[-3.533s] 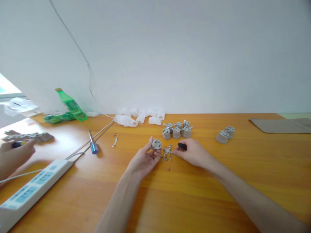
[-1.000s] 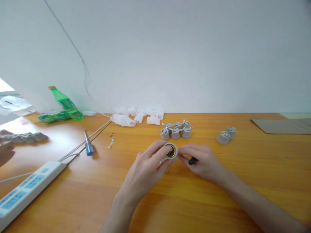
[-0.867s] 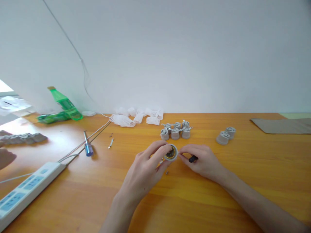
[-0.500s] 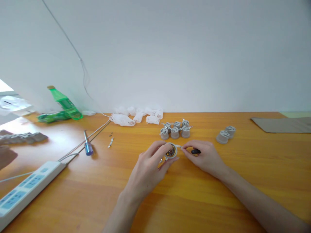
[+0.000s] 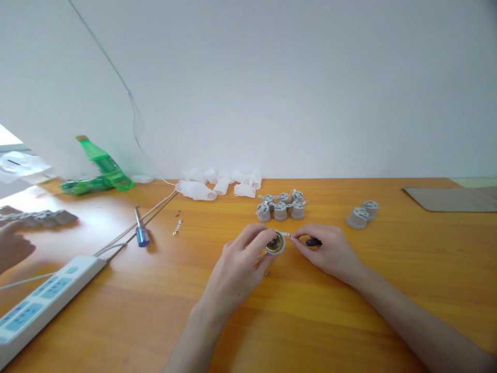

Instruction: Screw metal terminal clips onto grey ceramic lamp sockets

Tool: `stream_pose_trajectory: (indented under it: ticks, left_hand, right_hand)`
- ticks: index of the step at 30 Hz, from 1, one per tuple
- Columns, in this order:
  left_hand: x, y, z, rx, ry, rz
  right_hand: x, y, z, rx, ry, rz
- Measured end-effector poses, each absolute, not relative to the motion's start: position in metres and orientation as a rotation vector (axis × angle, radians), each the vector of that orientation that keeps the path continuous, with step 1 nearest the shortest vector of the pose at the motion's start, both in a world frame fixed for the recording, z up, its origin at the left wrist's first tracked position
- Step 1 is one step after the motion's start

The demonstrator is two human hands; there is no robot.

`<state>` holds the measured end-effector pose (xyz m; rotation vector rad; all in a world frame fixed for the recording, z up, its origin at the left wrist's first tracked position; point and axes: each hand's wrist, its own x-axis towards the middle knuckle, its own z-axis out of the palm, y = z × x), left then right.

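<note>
My left hand (image 5: pixel 240 264) is closed round a small grey lamp socket (image 5: pixel 275 243), turned so its brass-lined opening faces me. My right hand (image 5: pixel 330 251) pinches a small metal contact strip (image 5: pixel 286 234) at the socket's rim and also carries a small black-handled tool (image 5: pixel 312 242) under its fingers. Both hands hover just above the orange wooden table (image 5: pixel 295 316). A few tiny metal parts (image 5: pixel 266 272) lie under my left hand.
Several grey sockets (image 5: pixel 280 208) cluster behind my hands; two more sockets (image 5: pixel 362 214) sit right. White foam nets (image 5: pixel 219 186), a blue-handled screwdriver (image 5: pixel 141 230), a white power strip (image 5: pixel 42 300), a green bottle (image 5: pixel 101 165) and brown cardboard (image 5: pixel 454 198) lie around. Another person's hand (image 5: pixel 13 248) is at far left.
My left hand turned the socket from base-up to opening-up. My right hand picked a metal strip from the table and brought it to the socket's rim. The other person's hand shifted slightly.
</note>
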<state>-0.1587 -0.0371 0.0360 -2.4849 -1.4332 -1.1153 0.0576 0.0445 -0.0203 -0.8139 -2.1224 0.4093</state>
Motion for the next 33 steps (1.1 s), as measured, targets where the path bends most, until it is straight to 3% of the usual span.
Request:
stream_pose_trajectory:
  ticks: [33]
  left_hand:
    - [-0.16, -0.0388, 0.0382, -2.567, -1.503, -1.022]
  right_hand:
    - [0.058, 0.0438, -0.0189, -0.8, -2.139, 0.41]
